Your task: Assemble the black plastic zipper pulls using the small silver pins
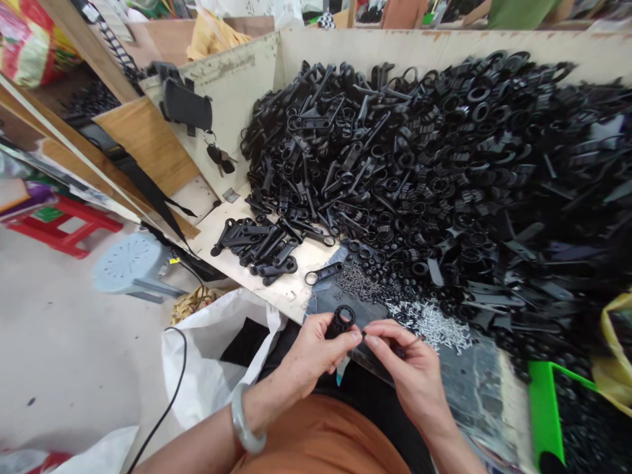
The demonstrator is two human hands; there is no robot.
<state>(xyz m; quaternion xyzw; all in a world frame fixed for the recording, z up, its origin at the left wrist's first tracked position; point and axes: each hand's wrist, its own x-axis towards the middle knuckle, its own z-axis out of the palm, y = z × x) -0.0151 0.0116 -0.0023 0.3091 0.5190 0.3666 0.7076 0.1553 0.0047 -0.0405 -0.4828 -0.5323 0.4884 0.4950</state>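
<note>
At the left edge of the frame, around the middle, is a red plastic stool (91, 222), and next to it is a round, light blue plastic stool (131, 259) with holes in its top. Below and to the right, a big white bag (197, 359) hangs open. Above it, keys (220, 158) dangle from a black holder (186, 105) on a pale board. Then comes a small pile of long black plastic pieces (266, 243) with round ends, lying on the pale table top. At the bottom middle, the person's left hand (316, 349) is closed around a black plastic part with a ring-shaped end (336, 324), and the ring sticks up. A tiny black bit (364, 334) sits at the fingertips of the right hand (409, 368), whose thumb and pointing finger are pinched close together, right by the left thumb. Something dark is under its other fingers, too hidden to name. Just above are shiny silver metal pins (434, 324). A huge heap of black plastic parts (419, 171) fills the upper right. A bright green plastic box (546, 408) stands at the lower right, with small black pieces inside.
</note>
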